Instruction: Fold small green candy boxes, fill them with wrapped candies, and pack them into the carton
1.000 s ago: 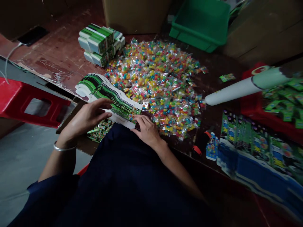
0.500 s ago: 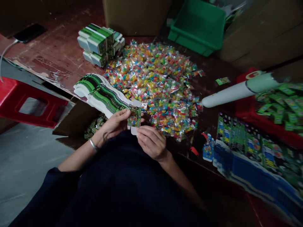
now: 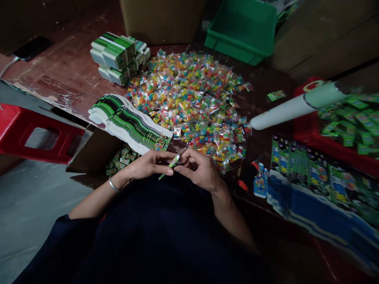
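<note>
A small green printed candy box [image 3: 174,161] is held edge-on in front of my body, between both hands. My left hand [image 3: 146,165], with a silver bangle at the wrist, grips the box between thumb and fingers. At the box's upper end, my right hand [image 3: 200,170] has its fingers curled and pinched; its fingertips partly hide that end. Just beyond my hands lies a fanned row of flat printed cartons [image 3: 127,120]. Behind them spreads a large heap of clear sachets of colourful candies [image 3: 189,94].
Banded carton bundles [image 3: 112,53] stand back left, a green tray [image 3: 241,33] back right. A white tube [image 3: 284,112] slants over the table near a red bin [image 3: 304,132] of green packs. Printed packs [image 3: 310,173] lie right. An opened cardboard box [image 3: 91,157] sits lower left.
The small box has turned from front-facing to edge-on and moved slightly toward my body. Its white flaps no longer show. My right hand has shifted up to its upper end.
</note>
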A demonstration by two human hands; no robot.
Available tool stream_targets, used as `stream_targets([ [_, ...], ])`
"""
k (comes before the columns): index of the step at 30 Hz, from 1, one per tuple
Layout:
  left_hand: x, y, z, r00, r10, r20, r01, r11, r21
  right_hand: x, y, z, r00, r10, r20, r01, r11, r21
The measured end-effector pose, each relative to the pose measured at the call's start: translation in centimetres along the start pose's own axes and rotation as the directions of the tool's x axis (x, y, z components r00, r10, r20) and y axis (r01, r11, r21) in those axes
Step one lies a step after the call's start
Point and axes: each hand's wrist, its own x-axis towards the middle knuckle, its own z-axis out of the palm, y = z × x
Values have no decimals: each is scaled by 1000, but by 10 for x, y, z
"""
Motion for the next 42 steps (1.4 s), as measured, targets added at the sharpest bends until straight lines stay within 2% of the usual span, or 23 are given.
stream_targets([
  [2, 1, -1, 2, 996, 12, -84, -12, 1000, 3, -2, 4, 3, 991, 33, -131, -24, 997, 75],
  [5, 6, -7, 5, 960, 64, -272, -73, 997, -26, -5, 10, 16, 933, 95, -347, -38, 985, 169],
  [9, 12, -19, 14, 857, 208, -471, -228, 974, 15, -9, 16, 36, 909, 117, -400, -84, 991, 100],
  [12, 13, -26, 22, 745, 340, -573, -340, 934, 113, -9, 21, 46, 844, 98, -527, -74, 995, 65],
  [13, 12, -27, 23, 728, 370, -577, -351, 924, 150, -8, 23, 48, 825, 85, -559, -47, 995, 83],
  [14, 11, -27, 24, 731, 389, -561, -351, 919, 180, -7, 25, 50, 812, 71, -580, -15, 995, 101],
  [15, 10, -26, 23, 753, 392, -529, -338, 920, 200, -6, 27, 51, 805, 57, -591, 10, 994, 110],
  [19, 9, -20, 15, 863, 338, -375, -289, 940, 184, -4, 32, 52, 819, 18, -573, 26, 997, 67],
  [25, 7, -14, 11, 938, 241, -251, -210, 967, 144, 0, 30, 42, 844, -109, -525, 115, 993, -23],
  [28, 6, -15, 14, 930, 229, -286, -200, 971, 128, 5, 27, 41, 849, -114, -516, 154, 987, 35],
  [31, 6, -16, 17, 885, 298, -358, -284, 954, 94, 10, 20, 42, 833, -58, -550, 181, 968, 171],
  [34, 6, -16, 17, 871, 320, -372, -309, 947, 92, 15, 12, 37, 865, -63, -497, 192, 958, 213],
  [36, 4, -17, 16, 870, 328, -367, -297, 945, 141, 18, 7, 31, 904, -30, -427, 148, 958, 246],
  [38, 2, -18, 14, 862, 363, -354, -301, 928, 219, 19, 4, 25, 931, 70, -358, 40, 956, 291],
  [40, 0, -19, 11, 856, 401, -325, -305, 901, 308, 21, 4, 18, 942, 142, -305, -43, 950, 310],
  [42, -2, -19, 8, 862, 422, -281, -306, 875, 375, 23, 7, 12, 948, 161, -275, -72, 949, 308],
])
